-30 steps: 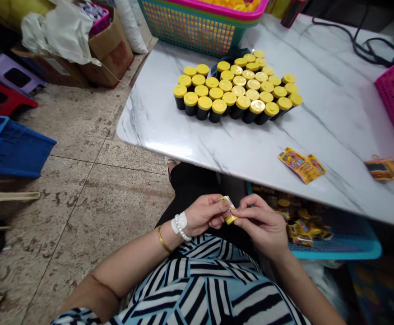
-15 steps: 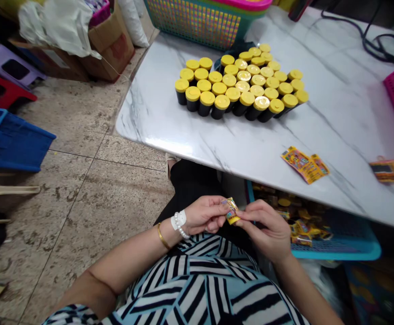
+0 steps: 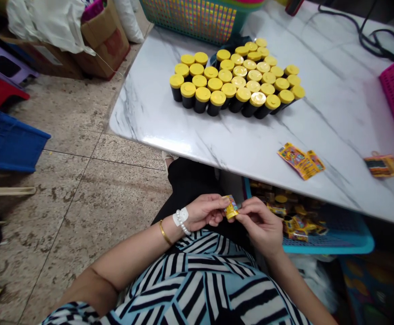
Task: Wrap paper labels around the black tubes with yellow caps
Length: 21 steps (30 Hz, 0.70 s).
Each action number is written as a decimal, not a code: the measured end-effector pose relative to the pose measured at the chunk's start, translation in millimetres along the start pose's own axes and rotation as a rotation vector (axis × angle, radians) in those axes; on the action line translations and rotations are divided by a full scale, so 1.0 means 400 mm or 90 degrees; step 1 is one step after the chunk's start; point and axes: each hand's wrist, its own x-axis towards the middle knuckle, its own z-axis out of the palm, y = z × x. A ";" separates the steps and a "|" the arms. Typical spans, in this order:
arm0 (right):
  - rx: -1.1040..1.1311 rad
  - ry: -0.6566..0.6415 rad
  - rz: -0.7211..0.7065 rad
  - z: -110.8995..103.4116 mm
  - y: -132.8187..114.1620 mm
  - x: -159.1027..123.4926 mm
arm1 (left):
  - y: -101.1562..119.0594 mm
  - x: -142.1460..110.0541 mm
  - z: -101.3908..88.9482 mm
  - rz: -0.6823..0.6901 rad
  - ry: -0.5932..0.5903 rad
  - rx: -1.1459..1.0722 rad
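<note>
While the left hand [image 3: 206,211] pinched the small printed item [image 3: 231,208] above the lap [image 3: 195,183], the right hand [image 3: 261,223] gripped its edge. The step in hand appeared to be wrapping or adjustment; the next move likely called for steady left support and light pressure. Beyond, flat pieces [image 3: 301,161] lay on the table [image 3: 345,113], apart from yellow-lidded canisters [image 3: 202,95].

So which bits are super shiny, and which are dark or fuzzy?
In the head view, light glares off the white table near its front edge and off some yellow lids; same view, the blue basket sits partly in shade below; there too, the print on the small yellow piece is too fuzzy to read.
</note>
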 end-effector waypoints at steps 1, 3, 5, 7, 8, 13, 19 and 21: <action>0.009 -0.001 0.012 0.001 -0.001 -0.002 | 0.004 0.003 0.000 -0.006 -0.017 -0.003; 0.003 -0.006 0.026 -0.001 -0.003 -0.006 | 0.013 0.007 0.001 -0.012 -0.051 -0.001; -0.039 -0.026 0.017 -0.004 0.002 -0.008 | 0.018 0.010 0.001 -0.023 -0.069 0.015; -0.080 -0.022 -0.007 -0.007 0.018 -0.005 | 0.014 0.013 0.003 -0.043 -0.068 0.046; -0.088 -0.007 -0.017 -0.009 0.028 -0.003 | 0.009 0.014 0.005 -0.054 -0.062 0.061; -0.006 -0.018 0.040 -0.019 0.067 0.007 | -0.019 0.017 0.018 -0.067 -0.049 0.078; 0.074 -0.128 0.125 -0.029 0.041 -0.004 | 0.002 0.013 0.014 -0.052 -0.080 0.102; 0.016 -0.109 0.117 -0.031 0.032 -0.008 | 0.008 0.009 0.011 -0.044 -0.060 0.109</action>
